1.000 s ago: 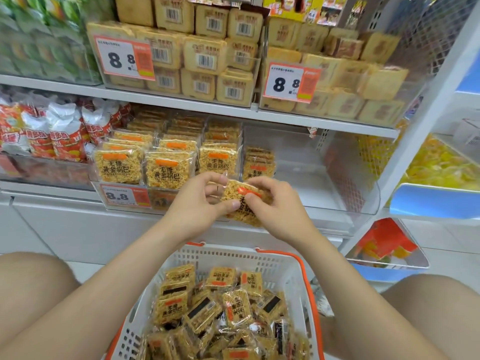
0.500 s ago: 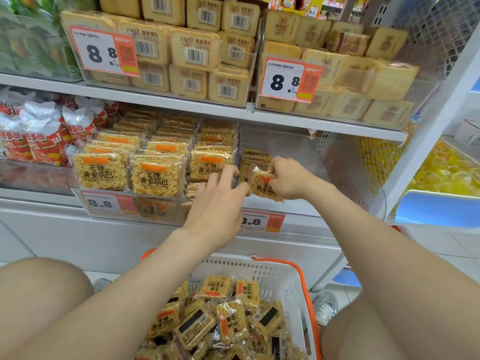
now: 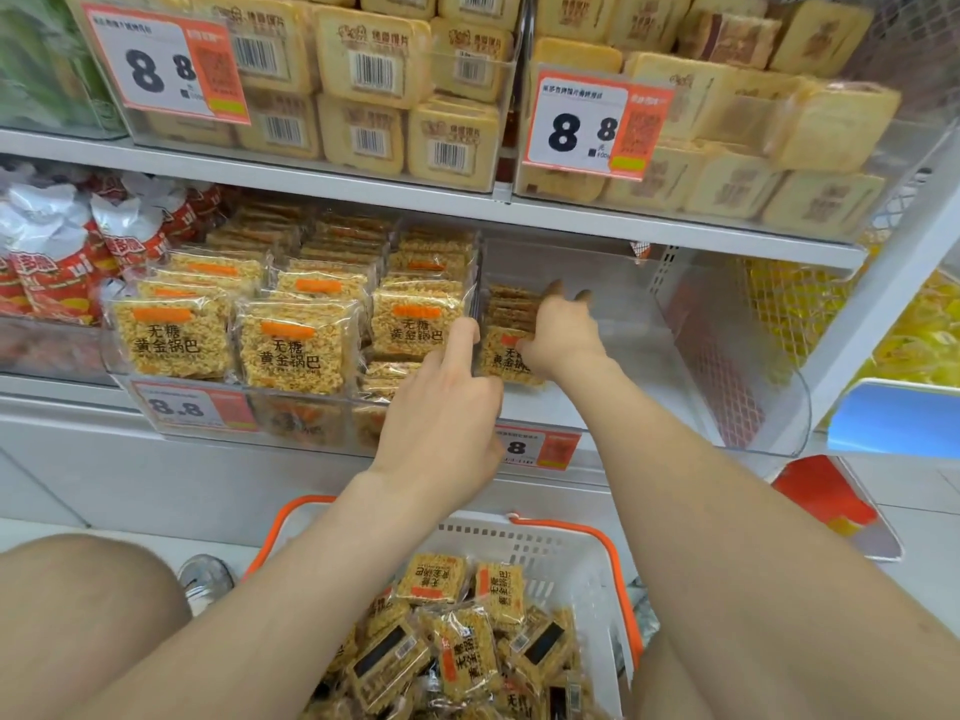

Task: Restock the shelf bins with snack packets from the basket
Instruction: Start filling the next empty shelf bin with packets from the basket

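Note:
A white basket (image 3: 566, 550) with orange handles sits low between my knees, holding several yellow snack packets (image 3: 460, 659). My right hand (image 3: 563, 337) reaches into the clear right shelf bin (image 3: 737, 366) and pinches one snack packet (image 3: 503, 362), which stands upright in front of a short row of the same packets. My left hand (image 3: 441, 407) is beside it, index finger straight and touching the divider between the bins. The left bin (image 3: 119, 356) is packed with rows of the same packets (image 3: 291, 348).
The shelf above carries clear bins of pale yellow boxed snacks (image 3: 374, 59) with 8.8 price tags (image 3: 584, 124). Red and white bags (image 3: 57, 262) fill the far left. A blue bin edge (image 3: 893, 418) and yellow goods lie at the right. Most of the right bin's floor is bare.
Both hands rose from above the basket to the shelf. The right hand carried the packet into the right bin and stood it at the row's front, and the left hand followed to the divider.

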Demonstrator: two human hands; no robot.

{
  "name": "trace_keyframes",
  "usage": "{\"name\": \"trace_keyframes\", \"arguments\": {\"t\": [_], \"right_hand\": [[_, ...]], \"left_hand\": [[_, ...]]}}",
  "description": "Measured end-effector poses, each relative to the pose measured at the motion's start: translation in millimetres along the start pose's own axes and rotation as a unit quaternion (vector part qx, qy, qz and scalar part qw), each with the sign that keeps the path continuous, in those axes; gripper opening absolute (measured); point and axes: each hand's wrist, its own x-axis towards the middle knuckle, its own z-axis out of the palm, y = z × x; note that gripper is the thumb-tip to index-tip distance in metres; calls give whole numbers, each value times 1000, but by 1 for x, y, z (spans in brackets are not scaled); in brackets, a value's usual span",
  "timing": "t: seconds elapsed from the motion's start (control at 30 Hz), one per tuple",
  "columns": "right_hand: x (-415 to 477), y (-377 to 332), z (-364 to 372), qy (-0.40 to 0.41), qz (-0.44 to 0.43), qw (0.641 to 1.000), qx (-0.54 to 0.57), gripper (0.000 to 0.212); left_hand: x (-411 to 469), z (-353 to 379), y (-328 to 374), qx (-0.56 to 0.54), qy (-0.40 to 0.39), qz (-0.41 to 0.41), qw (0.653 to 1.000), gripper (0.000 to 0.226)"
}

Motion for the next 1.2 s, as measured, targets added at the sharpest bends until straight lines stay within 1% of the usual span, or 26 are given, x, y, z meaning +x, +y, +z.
{"name": "trace_keyframes", "arguments": {"t": [0.07, 0.17, 0.27, 0.33, 0.4, 0.47, 0.53, 0.6, 0.67, 0.7, 0.73, 0.8, 0.87, 0.93, 1.0, 1.07, 1.13, 1.2], "right_hand": [[1, 0, -1, 7, 35, 999, 34, 85], [0, 3, -1, -12, 57, 995, 83, 98], [-5, 6, -4, -14, 57, 994, 95, 95], [-10, 6, -6, 5, 65, 995, 69, 93], [-16, 3, -7, 25, 74, 996, 38, 84], [-28, -2, -14, 43, 55, 998, -12, 66], [-44, -9, -24, 69, -18, 996, -51, 40], [-66, -16, -34, 83, -96, 991, -31, 18], [-91, -22, -40, 85, -127, 988, -7, 13], [-105, -24, -42, 86, -139, 987, -4, 14], [-119, -27, -44, 83, -156, 984, -7, 13], [-144, -29, -47, 55, -192, 980, -27, 10], [-161, -26, -44, 0, -214, 976, -44, 14], [-171, -20, -34, -67, -222, 971, -66, 20], [-179, -11, -16, -128, -222, 961, -105, 26], [-188, -1, 8, -179, -210, 953, -129, 28], [-197, 9, 36, -228, -191, 944, -142, 25], [-205, 18, 64, -279, -185, 927, -171, 17]], "left_hand": [[-1, 0, -2, -2, 2, 5, 1000, 16], [-2, 2, -5, -1, 2, 10, 1000, 15], [-4, 3, -8, -1, 2, 18, 1000, 14], [-5, 3, -10, -8, 2, 24, 1000, 15], [-5, 2, -12, -29, 5, 30, 999, 19], [-6, 1, -14, -53, 17, 39, 998, 26], [-8, -2, -16, -75, 40, 41, 996, 28], [-12, -5, -17, -69, 78, 47, 993, 24], [-17, -7, -17, -36, 114, 55, 991, 19], [-20, -8, -17, -28, 114, 55, 992, 17], [-24, -10, -18, -31, 96, 49, 994, 16], [-34, -11, -21, -48, 15, 19, 999, 13], [-44, -9, -25, -20, -84, 3, 996, 10], [-51, -3, -27, 22, -178, 2, 984, 14], [-57, 6, -28, 58, -271, 6, 961, 23], [-62, 16, -28, 93, -365, 13, 926, 32], [-68, 25, -28, 109, -438, 18, 892, 37], [-72, 34, -28, 112, -483, 32, 868, 39]]}}
